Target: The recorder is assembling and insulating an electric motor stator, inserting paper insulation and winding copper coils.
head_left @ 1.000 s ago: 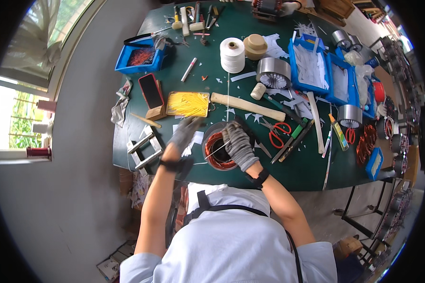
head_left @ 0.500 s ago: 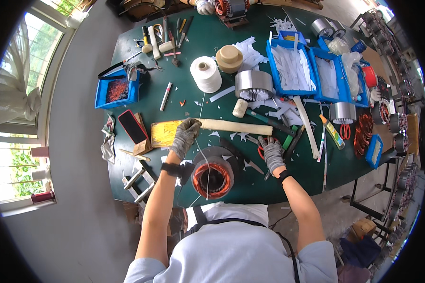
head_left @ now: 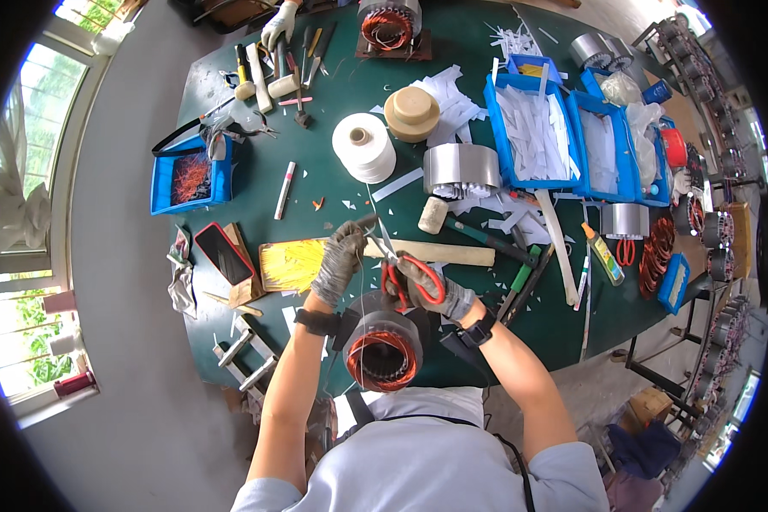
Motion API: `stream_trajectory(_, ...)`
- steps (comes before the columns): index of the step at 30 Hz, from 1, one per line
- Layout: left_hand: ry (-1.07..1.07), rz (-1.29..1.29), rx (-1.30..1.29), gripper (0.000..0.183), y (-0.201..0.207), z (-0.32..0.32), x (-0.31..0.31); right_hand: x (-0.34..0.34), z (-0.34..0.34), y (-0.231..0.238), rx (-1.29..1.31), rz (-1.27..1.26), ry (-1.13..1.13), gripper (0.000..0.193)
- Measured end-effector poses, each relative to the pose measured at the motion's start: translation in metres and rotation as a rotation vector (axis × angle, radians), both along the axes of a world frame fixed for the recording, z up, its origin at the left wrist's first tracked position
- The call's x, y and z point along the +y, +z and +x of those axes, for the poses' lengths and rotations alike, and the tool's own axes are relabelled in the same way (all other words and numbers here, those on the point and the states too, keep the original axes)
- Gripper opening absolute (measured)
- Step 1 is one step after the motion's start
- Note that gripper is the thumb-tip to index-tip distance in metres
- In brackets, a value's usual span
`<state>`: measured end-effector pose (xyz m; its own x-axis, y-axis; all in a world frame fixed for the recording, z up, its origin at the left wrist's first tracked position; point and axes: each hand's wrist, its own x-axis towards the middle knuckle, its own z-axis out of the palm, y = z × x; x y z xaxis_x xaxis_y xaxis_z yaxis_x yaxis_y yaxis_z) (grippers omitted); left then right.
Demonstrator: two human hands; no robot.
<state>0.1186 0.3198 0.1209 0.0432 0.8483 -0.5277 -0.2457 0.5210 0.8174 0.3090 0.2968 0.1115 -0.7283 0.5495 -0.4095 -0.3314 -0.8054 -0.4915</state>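
Left hand (head_left: 340, 263), grey-gloved: fingers drawn together, pinching a white cord (head_left: 371, 200). Right hand (head_left: 439, 288), also gloved: clamped round the red handles of the scissors (head_left: 386, 247); which fingers pass through the loops, cannot tell. Blades look parted, points aimed up and leftward, right beside the left fingertips. Chief hazard, I judge: a nipped glove, if the blades close while the cord is slack and the pinch slides toward them. A slack cord might also fold between the blades and fray. Below the hands, by the near edge of the green table (head_left: 256, 188), sits the copper-wound core (head_left: 386, 339), winding facing the wearer, cord trailing down across it; a hard tug there could shift it toward that edge, or a dropped scissor point could scratch the wire's coating. Beyond the hands, the wooden bar (head_left: 456, 253) lies crosswise, liable to knock a wrist. Farther toward the far edge, the spool (head_left: 365, 155) stands upright, cord running from it; a sharp pull might topple it.
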Motion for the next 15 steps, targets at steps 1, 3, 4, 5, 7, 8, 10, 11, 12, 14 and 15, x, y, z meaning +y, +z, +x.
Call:
stream_trajectory(1, 0.022, -0.018, -0.013, 0.01, 0.001, 0.009, 0.005, 0.004, -0.006, -0.004, 0.049, -0.064, -0.103, 0.037)
stream_trajectory(3, -0.064, 0.062, 0.099, 0.01, 0.0, 0.021, 0.013, 0.011, -0.006, -0.02, -0.026, 0.113, -0.087, 0.036)
stream_trajectory(4, -0.139, 0.142, 0.219, 0.009, -0.001, 0.028, 0.016, 0.015, -0.004, -0.028, -0.098, 0.285, -0.06, 0.037)
stream_trajectory(5, -0.284, 0.573, 0.491, 0.015, -0.05, 0.003, 0.011, 0.016, -0.014, -0.026, -0.073, 0.307, -0.053, 0.035)
stream_trajectory(7, -0.394, 0.774, 0.763, 0.03, -0.05, 0.008, 0.015, 0.018, -0.007, -0.002, -0.242, 0.232, -0.072, 0.033)
stream_trajectory(8, -0.14, 0.548, 0.338, 0.028, -0.061, 0.011, 0.005, 0.016, -0.011, -0.004, -0.203, 0.1, -0.073, 0.031)
stream_trajectory(10, -0.11, 0.17, 0.061, 0.027, -0.031, 0.031, 0.016, 0.004, -0.016, -0.059, -0.016, -0.005, -0.153, 0.025)
stream_trajectory(11, -0.193, 0.356, 0.28, 0.028, -0.059, 0.002, 0.006, 0.01, -0.026, -0.041, 0.025, -0.084, -0.124, 0.021)
stream_trajectory(12, -0.238, 0.495, 0.488, 0.028, -0.081, -0.008, -0.005, 0.009, -0.034, -0.035, -0.051, 0.03, -0.149, 0.017)
stream_trajectory(14, -0.311, 0.328, 0.621, 0.027, -0.091, -0.018, -0.01, 0.01, -0.032, -0.038, -0.142, 0.128, -0.189, 0.013)
stream_trajectory(15, -0.338, 0.257, 0.615, 0.026, -0.084, -0.016, -0.009, 0.006, -0.02, -0.04, -0.153, 0.14, -0.221, 0.013)
